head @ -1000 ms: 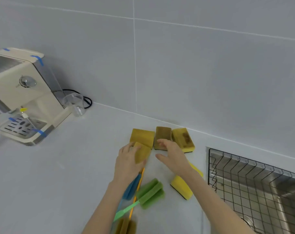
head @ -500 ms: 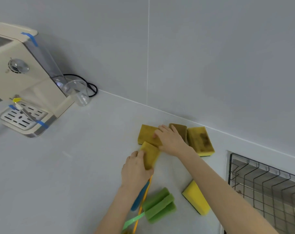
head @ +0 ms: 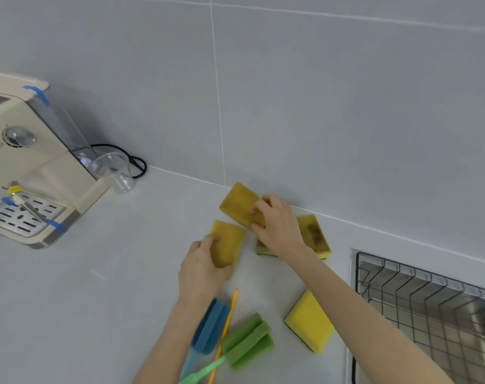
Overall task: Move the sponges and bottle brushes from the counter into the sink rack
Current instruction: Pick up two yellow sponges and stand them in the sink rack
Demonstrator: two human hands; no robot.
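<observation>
Both hands (head: 277, 225) have lifted sponges (head: 240, 203) beside brushes (head: 247, 342).

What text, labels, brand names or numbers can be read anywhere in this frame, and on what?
None can be read.
Machine: no legible print; the blue tape strips on it are blank.
Yellow tag at its spout: too small to tell if anything is printed.
Sponges, such as the one in the right hand: stains only, no print.
Brushes, cup, rack: no markings visible.
</observation>
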